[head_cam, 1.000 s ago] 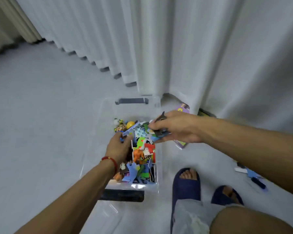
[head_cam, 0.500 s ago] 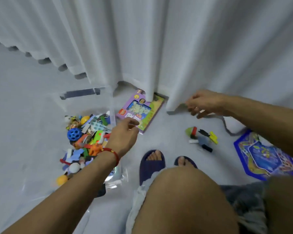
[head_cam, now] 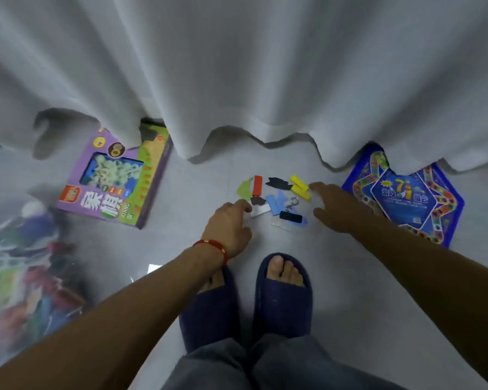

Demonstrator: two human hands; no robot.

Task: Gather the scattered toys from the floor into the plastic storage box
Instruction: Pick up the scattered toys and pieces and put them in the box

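A small heap of flat toy pieces point(head_cam: 276, 197) lies on the floor before the curtain: a red block point(head_cam: 257, 184), yellow blocks point(head_cam: 300, 187), blue pieces point(head_cam: 275, 204), a green piece, black pieces and a key ring. My left hand point(head_cam: 230, 226) reaches in from the left, its forefinger touching the pieces at the heap's left edge. My right hand point(head_cam: 335, 206) comes from the right with fingers spread, its forefinger next to the yellow blocks. Neither hand holds anything. The clear plastic storage box point(head_cam: 26, 277), full of colourful toys, stands blurred at the far left.
A purple game box point(head_cam: 116, 181) lies left of the heap, half under the white curtain point(head_cam: 237, 80). A blue board game point(head_cam: 406, 198) lies at the right. My feet in dark blue slippers point(head_cam: 282, 296) stand just behind the heap.
The view has swung right, away from the storage box. Both hands left the box and came down on either side of the heap of pieces on the floor.
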